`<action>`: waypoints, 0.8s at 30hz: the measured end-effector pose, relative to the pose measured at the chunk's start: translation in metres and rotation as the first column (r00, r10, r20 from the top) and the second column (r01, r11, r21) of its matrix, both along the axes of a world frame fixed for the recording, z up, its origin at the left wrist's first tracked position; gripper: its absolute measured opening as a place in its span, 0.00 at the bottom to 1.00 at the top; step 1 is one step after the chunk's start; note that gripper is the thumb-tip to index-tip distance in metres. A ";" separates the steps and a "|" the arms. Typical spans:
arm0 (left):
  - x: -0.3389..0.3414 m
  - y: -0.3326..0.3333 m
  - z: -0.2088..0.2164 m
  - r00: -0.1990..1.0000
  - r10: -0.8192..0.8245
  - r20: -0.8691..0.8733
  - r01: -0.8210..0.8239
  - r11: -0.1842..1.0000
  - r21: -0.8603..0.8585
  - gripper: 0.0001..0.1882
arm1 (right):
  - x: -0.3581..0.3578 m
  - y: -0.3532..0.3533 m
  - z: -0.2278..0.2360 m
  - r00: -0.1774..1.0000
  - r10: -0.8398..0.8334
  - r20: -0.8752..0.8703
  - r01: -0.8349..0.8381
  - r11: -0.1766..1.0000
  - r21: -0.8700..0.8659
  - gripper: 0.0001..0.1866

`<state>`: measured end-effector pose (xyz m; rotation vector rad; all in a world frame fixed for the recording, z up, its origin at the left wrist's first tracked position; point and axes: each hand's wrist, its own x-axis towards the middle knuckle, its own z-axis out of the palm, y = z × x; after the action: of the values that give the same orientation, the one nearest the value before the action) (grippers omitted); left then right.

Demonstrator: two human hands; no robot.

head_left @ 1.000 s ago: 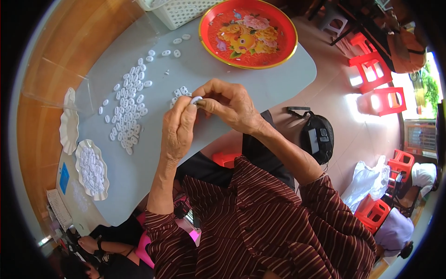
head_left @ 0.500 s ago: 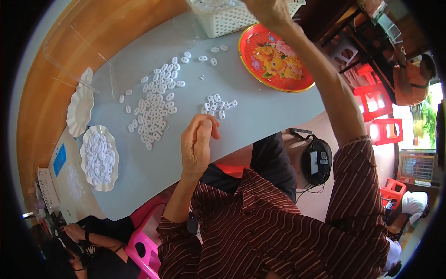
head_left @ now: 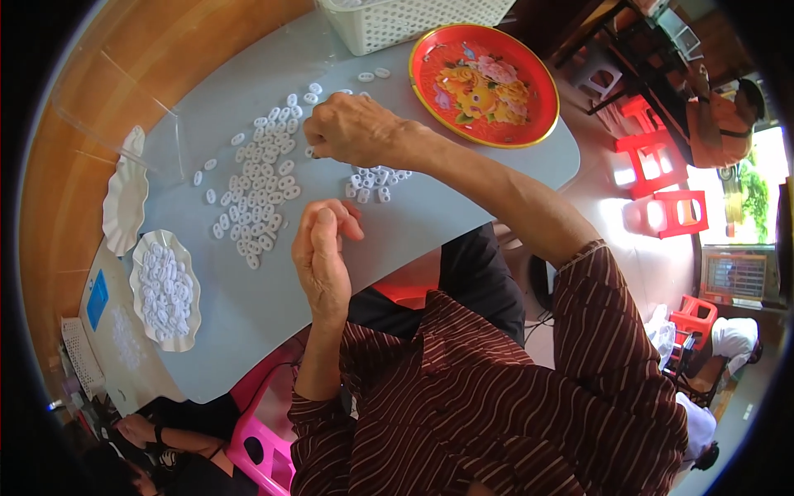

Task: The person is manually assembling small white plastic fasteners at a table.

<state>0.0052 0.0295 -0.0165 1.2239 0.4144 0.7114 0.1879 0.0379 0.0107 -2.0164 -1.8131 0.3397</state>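
Small white oval plastic pieces with two holes (head_left: 258,178) lie loosely spread over the grey table (head_left: 240,331). My right hand (head_left: 356,131) is above the table at the pile's right side, fingers bent down and closed. A white piece shows at its fingertips; whether they grip it is hidden. My left hand (head_left: 322,260) is held near the table's front edge, palm turned inward and fingers curled against the thumb. What it holds, if anything, is not visible. Between and right of both hands sits a smaller cluster of white pieces (head_left: 376,180), partly covered by my right wrist.
A red floral tray (head_left: 430,91) with a gold rim is at the far right. Behind it stands a white perforated basket (head_left: 397,29). At left are a scalloped dish (head_left: 192,318) full of white pieces and another scalloped dish (head_left: 124,207). A co-worker's hand (head_left: 136,428) shows lower left.
My right hand has come back from the basket, past the red tray, down to the right side of the spread pieces. My left hand stays curled near the table edge; the whole view has shifted slightly.
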 end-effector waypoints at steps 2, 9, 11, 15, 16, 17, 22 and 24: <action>0.000 0.000 0.000 1.000 -0.010 0.003 0.010 0.999 -0.032 0.13 | 0.006 -0.011 -0.002 1.000 -0.027 0.005 0.026 0.999 0.030 0.06; 0.002 0.000 0.000 1.000 0.013 0.016 -0.012 0.999 -0.049 0.13 | 0.009 -0.054 -0.003 0.994 0.058 -0.092 -0.057 0.998 0.018 0.05; 0.004 -0.001 0.002 1.000 0.022 -0.016 -0.022 1.000 -0.019 0.13 | 0.009 -0.056 -0.007 0.995 0.062 -0.075 -0.060 0.998 0.026 0.05; 0.006 -0.004 0.006 0.995 0.043 -0.094 -0.043 0.999 0.004 0.13 | 0.006 -0.054 -0.007 0.997 0.049 -0.060 -0.049 0.999 0.010 0.04; 0.005 -0.002 0.005 0.991 0.044 -0.126 -0.042 0.999 0.022 0.13 | 0.006 -0.053 -0.007 0.997 0.047 -0.062 -0.046 0.999 0.013 0.04; 0.004 -0.002 0.004 0.986 0.047 -0.157 -0.041 0.998 0.039 0.12 | 0.006 -0.052 -0.008 0.995 0.046 -0.090 -0.045 0.999 0.016 0.04; 0.011 -0.001 0.000 0.983 0.097 -0.156 -0.075 0.987 0.144 0.12 | 0.004 -0.064 -0.012 0.942 0.064 -0.329 0.045 0.949 0.312 0.07; 0.011 -0.001 0.002 0.976 0.122 -0.179 -0.086 0.976 0.199 0.12 | -0.007 -0.069 -0.006 0.713 -0.019 -0.701 0.187 0.969 0.164 0.06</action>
<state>0.0164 0.0283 -0.0147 1.4663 0.5828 0.7392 0.1810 -0.0314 0.0050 -1.5162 -1.1846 0.7163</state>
